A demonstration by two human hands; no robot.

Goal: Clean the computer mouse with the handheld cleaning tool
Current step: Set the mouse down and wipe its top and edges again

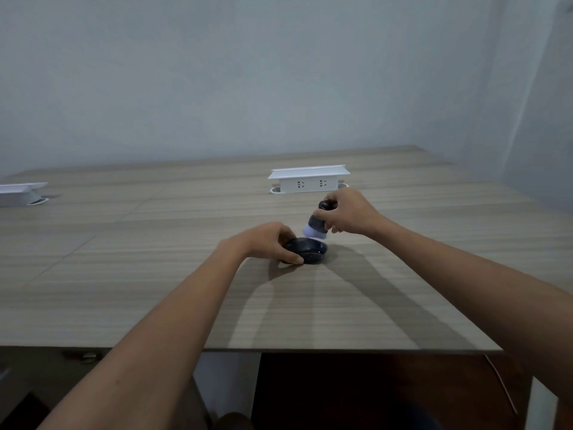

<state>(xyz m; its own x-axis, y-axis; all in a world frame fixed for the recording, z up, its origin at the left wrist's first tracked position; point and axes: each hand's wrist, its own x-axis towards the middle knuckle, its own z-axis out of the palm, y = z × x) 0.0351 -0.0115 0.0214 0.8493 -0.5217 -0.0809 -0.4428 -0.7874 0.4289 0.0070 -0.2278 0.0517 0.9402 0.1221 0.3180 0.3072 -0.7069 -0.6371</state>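
Note:
A dark computer mouse [310, 250] lies on the wooden desk [155, 274], a little right of centre. My left hand [266, 242] grips its left side, thumb along the near edge, holding it down. My right hand [348, 214] holds a dark handheld cleaning brush [318, 221] with pale bristles pointing down. The bristles hover just above the mouse's far right end; whether they touch it is unclear. The brush leans slightly to the left.
A white pop-up socket box [308, 179] stands on the desk just behind my right hand. Another white socket box [20, 192] sits at the far left edge. A plain wall rises behind the desk. The desk's front edge runs below my forearms.

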